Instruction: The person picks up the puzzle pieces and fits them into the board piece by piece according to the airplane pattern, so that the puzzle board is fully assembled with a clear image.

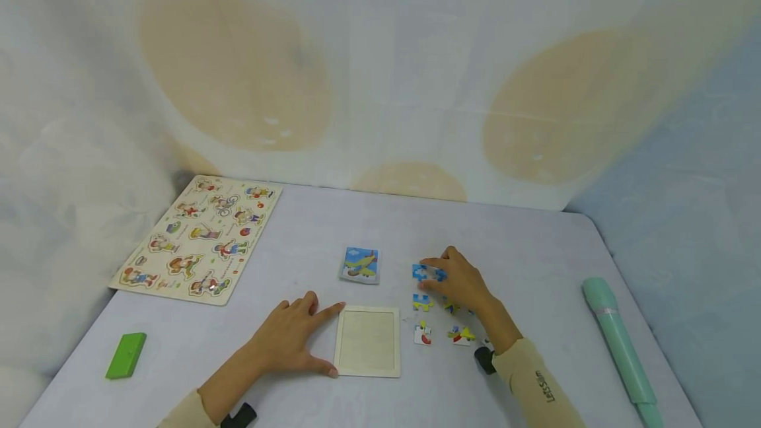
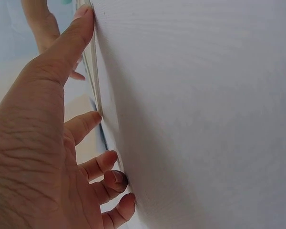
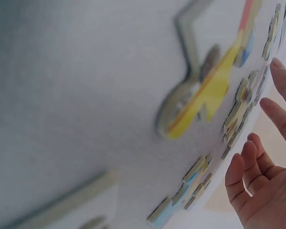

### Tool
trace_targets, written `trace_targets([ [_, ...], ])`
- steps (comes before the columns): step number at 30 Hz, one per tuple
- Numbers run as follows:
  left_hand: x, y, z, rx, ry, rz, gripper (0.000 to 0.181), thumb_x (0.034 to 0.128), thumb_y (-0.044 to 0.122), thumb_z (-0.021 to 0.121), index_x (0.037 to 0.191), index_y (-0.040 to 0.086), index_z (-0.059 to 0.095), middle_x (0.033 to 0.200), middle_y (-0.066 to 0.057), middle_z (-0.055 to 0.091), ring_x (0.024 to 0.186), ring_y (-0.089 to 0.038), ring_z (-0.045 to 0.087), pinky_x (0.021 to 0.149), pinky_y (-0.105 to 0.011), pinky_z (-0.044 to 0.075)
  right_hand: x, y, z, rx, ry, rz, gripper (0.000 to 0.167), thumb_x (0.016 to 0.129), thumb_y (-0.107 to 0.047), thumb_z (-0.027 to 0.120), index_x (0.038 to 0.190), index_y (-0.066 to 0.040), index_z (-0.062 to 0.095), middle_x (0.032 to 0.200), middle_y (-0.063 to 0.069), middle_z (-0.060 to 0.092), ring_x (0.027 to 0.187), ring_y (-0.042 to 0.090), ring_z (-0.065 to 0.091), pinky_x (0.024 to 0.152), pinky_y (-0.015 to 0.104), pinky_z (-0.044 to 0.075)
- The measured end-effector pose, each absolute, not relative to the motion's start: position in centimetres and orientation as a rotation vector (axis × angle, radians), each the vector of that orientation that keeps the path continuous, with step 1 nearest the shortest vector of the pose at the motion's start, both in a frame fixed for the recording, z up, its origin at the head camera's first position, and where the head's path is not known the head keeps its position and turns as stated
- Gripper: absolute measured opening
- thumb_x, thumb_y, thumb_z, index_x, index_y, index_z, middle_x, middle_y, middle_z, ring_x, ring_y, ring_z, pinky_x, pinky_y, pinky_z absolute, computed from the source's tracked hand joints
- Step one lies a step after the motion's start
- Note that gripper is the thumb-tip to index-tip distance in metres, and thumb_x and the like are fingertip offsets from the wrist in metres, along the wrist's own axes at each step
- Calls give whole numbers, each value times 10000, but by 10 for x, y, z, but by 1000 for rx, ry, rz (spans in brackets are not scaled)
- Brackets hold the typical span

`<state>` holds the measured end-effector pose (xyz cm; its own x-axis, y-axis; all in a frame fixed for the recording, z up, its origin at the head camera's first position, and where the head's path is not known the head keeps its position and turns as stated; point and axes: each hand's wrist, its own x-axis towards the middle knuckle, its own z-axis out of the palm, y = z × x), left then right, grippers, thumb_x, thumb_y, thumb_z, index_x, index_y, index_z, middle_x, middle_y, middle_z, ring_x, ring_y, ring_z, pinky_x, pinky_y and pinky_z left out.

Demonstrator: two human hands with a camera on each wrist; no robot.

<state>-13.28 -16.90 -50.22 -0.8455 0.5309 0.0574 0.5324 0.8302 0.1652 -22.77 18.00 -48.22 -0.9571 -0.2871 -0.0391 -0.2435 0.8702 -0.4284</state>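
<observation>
Brace the tray lightly with your left hand, fingers spread; right of the tray, grip the blue puzzle pieces squarely with your right hand; whether its fingers pinch, I cannot tell

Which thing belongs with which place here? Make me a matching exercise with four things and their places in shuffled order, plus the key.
Things
1. square tray
2. puzzle pieces
3. green block
4. picture board

Places
A. far left corner of the table
B. against the thumb and index finger of the left hand
C. near left part of the table
D. grouped around the right hand

Right pairs: 1-B, 2-D, 3-C, 4-A
</observation>
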Motion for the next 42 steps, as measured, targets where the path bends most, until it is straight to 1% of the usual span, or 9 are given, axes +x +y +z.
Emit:
trace_targets([
  [7,-133,-169,-502,-870,-3003,-289,1062,582,961,535,1447,345,507,948,59,386,723,-83,354,672,-265,279,-228,179,-482,-424,2955,-666,520,823,-394,796,1272,-154,691,973,37,433,824,162,431,628,265,345],
  [17,-133,-169,-503,-865,-2996,-294,1064,577,965,533,1446,351,505,949,62,386,721,-79,354,670,-262,279,-230,172,-481,-458,2982,-688,439,810,-331,818,1191,-132,731,950,35,483,812,153,434,663,280,380],
  [26,-131,-169,-500,-854,-3013,-323,1054,581,938,578,1446,339,510,944,58,383,721,-84,352,672,-268,277,-229,170,-481,-504,2979,-689,457,834,-322,799,1206,-70,715,973,14,512,802,136,449,693,286,420],
  [31,-131,-169,-501,-854,-3015,-320,1057,575,941,576,1443,341,513,944,61,382,719,-86,349,671,-267,275,-230,170,-483,-539,2974,-679,485,823,-315,811,1204,-34,705,973,14,516,778,124,442,699,285,434],
  [42,-133,-169,-503,-859,-3007,-318,1061,574,948,565,1443,343,512,936,64,378,712,-79,347,660,-267,268,-226,173,-481,-518,2992,-714,442,798,-302,831,1153,-60,725,979,5,533,819,123,511,720,336,483],
])
